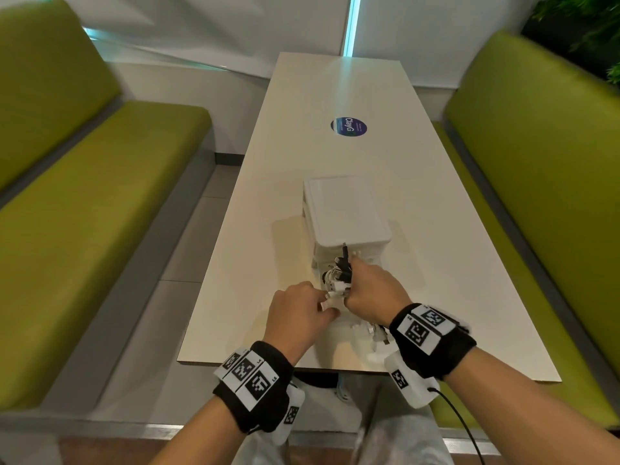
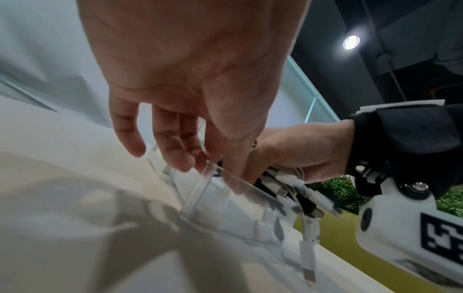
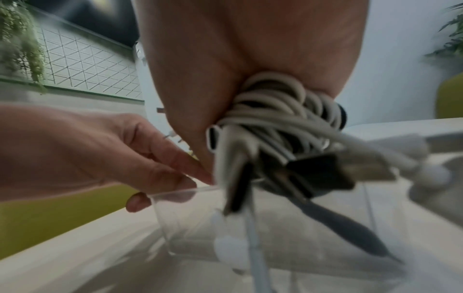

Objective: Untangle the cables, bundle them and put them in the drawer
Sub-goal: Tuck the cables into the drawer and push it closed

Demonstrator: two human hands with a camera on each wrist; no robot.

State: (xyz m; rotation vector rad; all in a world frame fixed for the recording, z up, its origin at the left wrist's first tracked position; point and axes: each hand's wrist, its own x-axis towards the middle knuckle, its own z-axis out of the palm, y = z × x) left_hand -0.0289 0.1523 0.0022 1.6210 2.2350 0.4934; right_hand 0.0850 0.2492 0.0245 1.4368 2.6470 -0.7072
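Observation:
A small white drawer unit point(image 1: 345, 213) stands on the white table point(image 1: 419, 196), with its clear drawer point(image 2: 225, 198) pulled out toward me. My right hand point(image 1: 349, 280) grips a coiled bundle of white and black cables point(image 3: 275, 111) just above the open drawer point(image 3: 175, 193). Several plug ends point(image 2: 310, 200) hang down from the fist, over and into the drawer. My left hand point(image 1: 327, 305) holds the drawer's front left rim, fingers point(image 2: 175, 154) over the rim and thumb point(image 3: 137, 200) outside the wall.
Green benches run along both sides, the left bench point(image 1: 84, 213) and the right bench point(image 1: 536, 196). A round blue sticker point(image 1: 349, 126) lies further up the table. The table's near edge point(image 1: 335, 367) is just below my wrists. Plants point(image 1: 587, 25) stand at the far right.

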